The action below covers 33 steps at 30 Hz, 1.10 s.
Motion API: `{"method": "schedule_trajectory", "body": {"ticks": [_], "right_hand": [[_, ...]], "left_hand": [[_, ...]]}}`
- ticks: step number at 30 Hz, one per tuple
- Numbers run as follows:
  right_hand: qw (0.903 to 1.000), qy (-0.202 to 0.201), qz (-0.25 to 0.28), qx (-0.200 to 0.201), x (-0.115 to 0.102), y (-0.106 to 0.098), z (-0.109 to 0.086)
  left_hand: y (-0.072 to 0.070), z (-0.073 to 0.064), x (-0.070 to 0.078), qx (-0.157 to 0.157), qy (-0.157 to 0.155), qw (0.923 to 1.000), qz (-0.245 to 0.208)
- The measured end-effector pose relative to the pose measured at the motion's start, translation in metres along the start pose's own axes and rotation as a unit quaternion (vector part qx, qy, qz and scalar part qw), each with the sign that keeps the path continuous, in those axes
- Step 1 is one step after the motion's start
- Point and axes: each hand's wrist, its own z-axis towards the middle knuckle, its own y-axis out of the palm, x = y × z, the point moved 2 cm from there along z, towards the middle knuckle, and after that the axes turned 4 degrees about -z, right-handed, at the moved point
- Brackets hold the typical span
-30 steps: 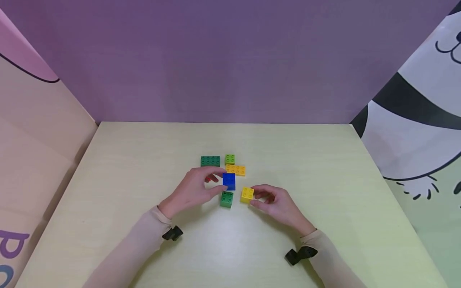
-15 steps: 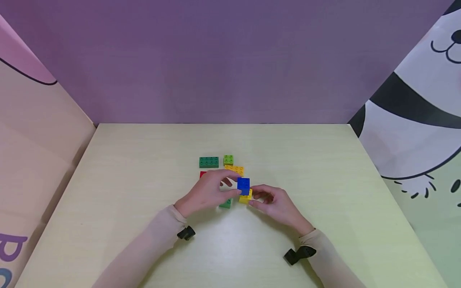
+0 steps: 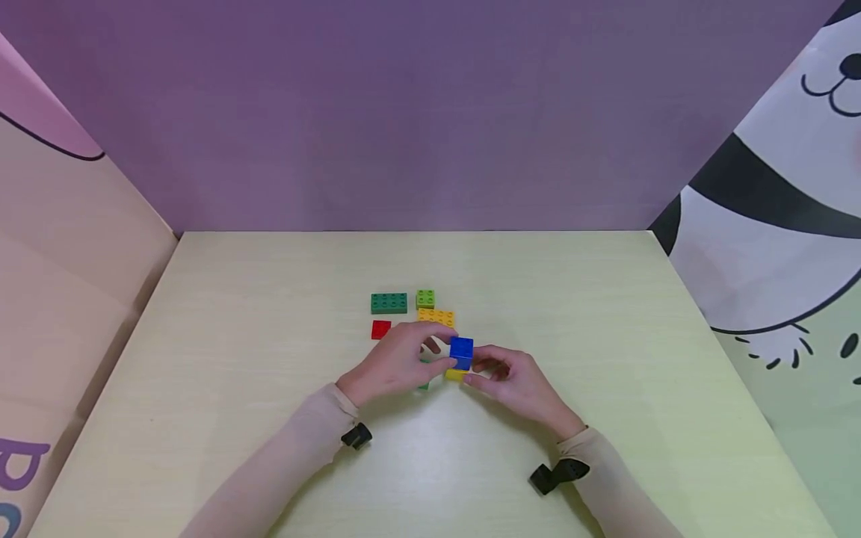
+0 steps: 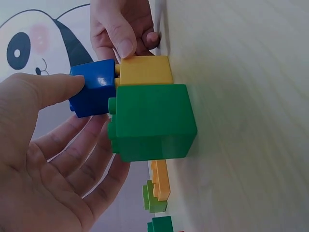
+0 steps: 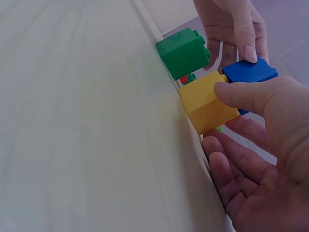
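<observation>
My left hand (image 3: 400, 362) pinches a blue building brick (image 3: 461, 351) between thumb and fingers. Directly under it is a yellow brick (image 5: 203, 104) standing on the table, held by my right hand (image 3: 521, 385) with the thumb on its near side. In the left wrist view the blue brick (image 4: 94, 89) meets the top of the yellow brick (image 4: 147, 70), and some yellow studs show between them. A green brick (image 4: 154, 123) stands beside the yellow one, apart from both hands; in the head view my left hand hides most of it.
Behind the hands on the pale table (image 3: 269, 299) lie a dark green brick (image 3: 389, 303), a lime green brick (image 3: 425, 299), an orange-yellow brick (image 3: 437, 317) and a red brick (image 3: 380, 329). A purple wall (image 3: 417, 112) rises along the table's back edge.
My left hand has carried the blue brick rightward and slightly nearer, from above the green brick onto the yellow one. The red brick has come into view. My right hand stays put.
</observation>
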Motion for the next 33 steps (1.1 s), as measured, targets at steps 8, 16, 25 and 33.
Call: {"method": "schedule_trajectory", "body": {"ticks": [8, 16, 25, 33], "right_hand": [[0.9998, -0.016, 0.011, 0.005, -0.004, 0.0, -0.001], [0.9997, -0.016, 0.008, 0.017, -0.02, -0.003, -0.006], [0.9979, -0.059, -0.007, 0.025, -0.035, -0.006, -0.01], [0.9972, -0.067, -0.017, 0.029, -0.033, -0.005, -0.01]], "left_hand": [[0.0, 0.002, 0.001, -0.011, 0.019, 0.9992, 0.032], [0.0, 0.0, 0.006, -0.012, 0.025, 0.9978, 0.06], [0.0, -0.001, 0.004, -0.007, 0.049, 0.9937, 0.101], [0.0, -0.002, 0.006, -0.002, 0.052, 0.9912, 0.122]]}}
